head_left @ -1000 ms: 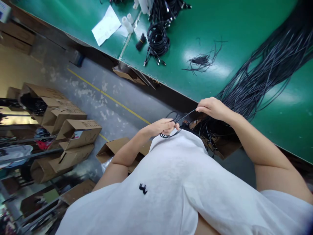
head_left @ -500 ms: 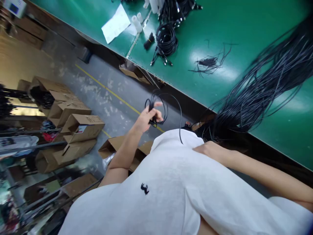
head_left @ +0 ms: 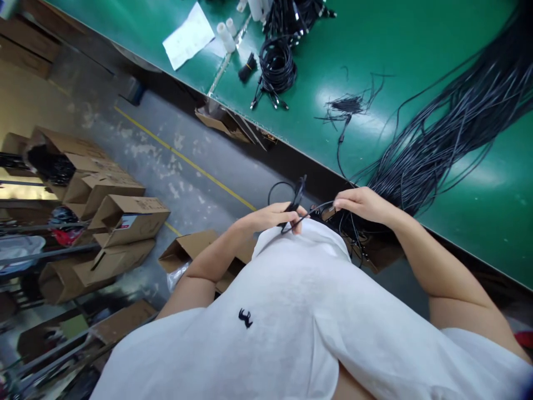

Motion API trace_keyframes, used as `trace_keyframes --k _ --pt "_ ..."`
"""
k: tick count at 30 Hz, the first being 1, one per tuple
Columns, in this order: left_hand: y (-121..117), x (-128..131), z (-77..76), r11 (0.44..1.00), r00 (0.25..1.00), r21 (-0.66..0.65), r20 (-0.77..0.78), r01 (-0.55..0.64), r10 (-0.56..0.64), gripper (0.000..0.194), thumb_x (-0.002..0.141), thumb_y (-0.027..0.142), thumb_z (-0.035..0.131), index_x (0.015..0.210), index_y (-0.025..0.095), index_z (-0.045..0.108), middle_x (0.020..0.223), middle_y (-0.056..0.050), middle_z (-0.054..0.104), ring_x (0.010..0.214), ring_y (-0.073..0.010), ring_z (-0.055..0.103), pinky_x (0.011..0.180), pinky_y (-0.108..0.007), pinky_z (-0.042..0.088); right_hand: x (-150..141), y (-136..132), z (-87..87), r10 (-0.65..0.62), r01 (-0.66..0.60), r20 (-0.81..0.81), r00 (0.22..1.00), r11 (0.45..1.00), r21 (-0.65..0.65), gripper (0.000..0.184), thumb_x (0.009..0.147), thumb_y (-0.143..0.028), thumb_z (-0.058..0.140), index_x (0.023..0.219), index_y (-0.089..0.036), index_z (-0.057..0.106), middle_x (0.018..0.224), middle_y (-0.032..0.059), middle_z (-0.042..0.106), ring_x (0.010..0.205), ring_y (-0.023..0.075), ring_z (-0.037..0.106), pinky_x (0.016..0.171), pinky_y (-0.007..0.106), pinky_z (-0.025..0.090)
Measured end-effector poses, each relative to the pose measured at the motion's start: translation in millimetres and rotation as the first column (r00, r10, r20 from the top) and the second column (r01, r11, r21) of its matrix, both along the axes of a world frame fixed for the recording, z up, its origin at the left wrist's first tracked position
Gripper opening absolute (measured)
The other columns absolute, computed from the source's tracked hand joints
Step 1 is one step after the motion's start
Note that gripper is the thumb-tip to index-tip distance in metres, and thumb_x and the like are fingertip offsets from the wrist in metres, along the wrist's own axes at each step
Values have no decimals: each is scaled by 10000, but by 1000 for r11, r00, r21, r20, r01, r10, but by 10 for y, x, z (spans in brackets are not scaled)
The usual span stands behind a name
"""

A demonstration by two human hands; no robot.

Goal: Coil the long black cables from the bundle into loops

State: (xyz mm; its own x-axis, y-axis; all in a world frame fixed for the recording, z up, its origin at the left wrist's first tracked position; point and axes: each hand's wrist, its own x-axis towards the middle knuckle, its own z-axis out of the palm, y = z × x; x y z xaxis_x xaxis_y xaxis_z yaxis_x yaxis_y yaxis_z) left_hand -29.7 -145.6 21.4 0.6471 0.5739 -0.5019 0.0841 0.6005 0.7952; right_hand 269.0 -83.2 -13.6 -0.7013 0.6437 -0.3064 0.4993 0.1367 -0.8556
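My left hand [head_left: 272, 215] is closed around a small coil of black cable [head_left: 298, 193], just in front of my white shirt. A length of the same cable runs across to my right hand [head_left: 365, 205], whose thumb and fingers pinch it. Close beyond my right hand, a thick bundle of loose black cables [head_left: 441, 144] hangs over the edge of the green table [head_left: 416, 50]. One cable end with a connector [head_left: 342, 136] lies at the table edge, next to a small pile of short black ties [head_left: 347, 104].
On the table lie a coiled black cable [head_left: 278, 66], a bunch of black ties [head_left: 248, 68], a paper sheet [head_left: 189, 36] and white rolls [head_left: 226, 37]. Cardboard boxes [head_left: 129, 216] stand on the floor at the left, and an open box [head_left: 189, 250] is beside my left arm.
My left hand has moved right and nearer my body with the coil. My right hand has come up from beside my shirt and now pinches the cable.
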Motion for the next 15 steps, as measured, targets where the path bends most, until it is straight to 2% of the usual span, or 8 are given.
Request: trace_keyframes --k 2,3,5,7,9,11,13,15 --pt "-42 27 35 996 996 -81 90 34 -27 409 874 518 628 995 128 654 531 42 501 491 -91 447 624 -282 450 -5 44 -106 -9 8 32 999 999 45 461 918 -583 482 778 -179 656 752 31 660 708 145 571 696 253 391" --pt "-71 12 62 995 990 -103 140 8 6 439 846 560 644 938 132 663 476 74 408 433 -73 357 577 -275 434 73 104 -185 -72 65 74 995 993 94 441 922 -562 486 782 -178 653 765 40 660 715 147 566 697 256 386" --pt "-128 -90 127 986 967 -105 208 -127 146 464 774 609 700 819 149 657 421 114 259 375 -47 217 494 -258 390 413 261 -395 -253 208 173 952 948 241 404 938 -504 478 780 -170 641 806 78 657 752 162 551 717 271 380" --pt "-164 -262 199 939 917 -84 203 -333 343 435 770 595 713 735 168 637 399 128 153 353 -37 129 438 -238 344 913 413 -626 -374 257 252 893 881 398 360 953 -423 464 772 -161 631 866 131 653 811 184 534 762 299 373" --pt "-164 -449 267 821 806 -82 159 -565 570 389 891 522 609 705 181 627 396 122 91 352 -38 69 424 -216 337 1391 528 -805 -429 248 319 845 844 476 312 956 -347 464 768 -158 627 913 172 654 851 201 525 792 320 361" --pt "-129 -614 322 640 621 -112 164 -760 766 433 1023 413 395 743 189 636 398 111 116 359 -43 37 444 -182 362 1693 607 -887 -526 306 367 767 804 511 297 969 -282 429 789 -155 629 945 195 659 858 202 534 777 321 356" --pt "-66 -739 345 480 449 -144 205 -865 870 502 1069 307 218 853 204 659 409 107 220 354 -42 80 495 -152 401 1751 641 -870 -639 389 377 671 736 555 339 992 -250 353 833 -146 634 913 191 664 807 189 547 718 309 352" --pt "8 -801 312 441 417 -96 201 -892 886 440 1067 248 240 967 212 667 453 104 364 360 -28 211 567 -148 445 1568 596 -772 -631 321 416 655 730 604 369 1007 -278 328 861 -146 641 835 151 660 694 170 527 628 300 318"
